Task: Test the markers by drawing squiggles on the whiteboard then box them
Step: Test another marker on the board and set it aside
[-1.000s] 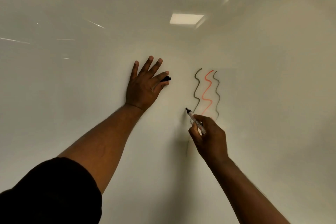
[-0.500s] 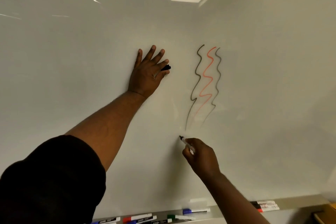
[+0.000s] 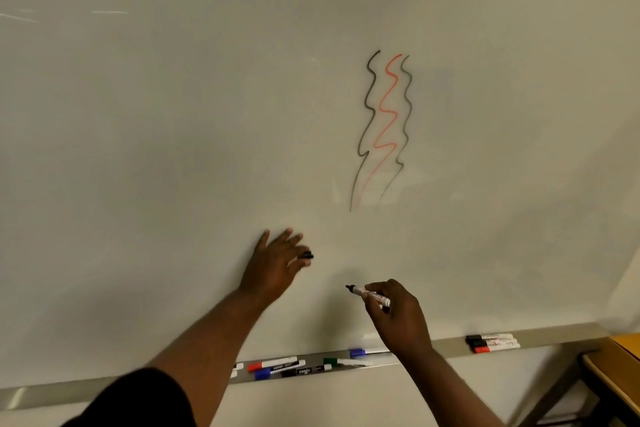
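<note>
Marker: an uncapped black marker (image 3: 369,295), its barrel gripped in the curled fingers of the right hand (image 3: 398,319). The tip points left, and I cannot tell whether it touches the whiteboard (image 3: 173,114).
Cap: a black cap (image 3: 306,256) lies left of the tip and a little above it. The left hand (image 3: 277,267) pinches it at thumb and forefinger, with the other fingers spread.
Squiggles: well above the grip stand three side by side: a black squiggle (image 3: 367,121), a red squiggle (image 3: 386,121) and a second dark squiggle (image 3: 405,121).
Progress: three test lines are drawn. Judging by the colours lying below, more markers likely remain to be tested. Boxing has not begun, since no box is in view.
Tray: the ledge (image 3: 446,345) runs below the grip.
Tray contents: down-left of the grip lie a red, blue and black cluster (image 3: 277,366), a green-capped marker (image 3: 332,361) and a blue-capped marker (image 3: 363,352). To the right lies a black and red pair (image 3: 491,343).
</note>
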The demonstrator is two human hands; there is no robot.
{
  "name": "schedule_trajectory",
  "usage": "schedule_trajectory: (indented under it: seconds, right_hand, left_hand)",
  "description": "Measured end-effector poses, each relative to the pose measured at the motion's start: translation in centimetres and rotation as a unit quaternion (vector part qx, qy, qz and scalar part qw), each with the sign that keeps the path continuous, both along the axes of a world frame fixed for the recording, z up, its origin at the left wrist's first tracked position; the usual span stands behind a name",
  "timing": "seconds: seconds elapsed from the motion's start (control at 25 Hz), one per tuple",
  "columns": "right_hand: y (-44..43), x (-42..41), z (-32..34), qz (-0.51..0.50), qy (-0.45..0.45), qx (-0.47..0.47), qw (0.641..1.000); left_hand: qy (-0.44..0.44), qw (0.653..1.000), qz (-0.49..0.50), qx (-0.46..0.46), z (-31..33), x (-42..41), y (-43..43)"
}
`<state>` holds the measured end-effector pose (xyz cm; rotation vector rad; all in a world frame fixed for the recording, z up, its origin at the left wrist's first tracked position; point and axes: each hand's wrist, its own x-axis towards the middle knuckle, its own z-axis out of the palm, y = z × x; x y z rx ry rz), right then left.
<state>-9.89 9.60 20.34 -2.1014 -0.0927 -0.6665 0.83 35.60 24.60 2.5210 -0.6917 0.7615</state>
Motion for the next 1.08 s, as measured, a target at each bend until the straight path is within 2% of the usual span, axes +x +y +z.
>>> schedule_trajectory:
  seconds: [0.2, 0.44, 0.8, 1.08]
  right_hand:
    - [-0.2, -2.8, -4.2, 0.027, 0.046, 0.0, 0.999]
    - [-0.6, -4.4, -8.4, 0.036, 0.107, -0.002, 0.994]
    - [-0.3, -6.8, -11.2, 0.083, 0.158, 0.05, 0.983]
    - [-0.2, -7.8, -12.1, 0.125, 0.182, 0.046, 0.974]
  left_hand:
    - [0.152, 0.987, 0.031, -0.045, -7.7, -6.6, -1.2]
    - [0.225, 0.972, 0.033, -0.058, -12.6, -10.5, -1.8]
    - [0.362, 0.925, 0.038, -0.107, -15.9, -15.9, -2.9]
    - [0.392, 0.901, 0.083, -0.168, -16.5, -18.5, -2.3]
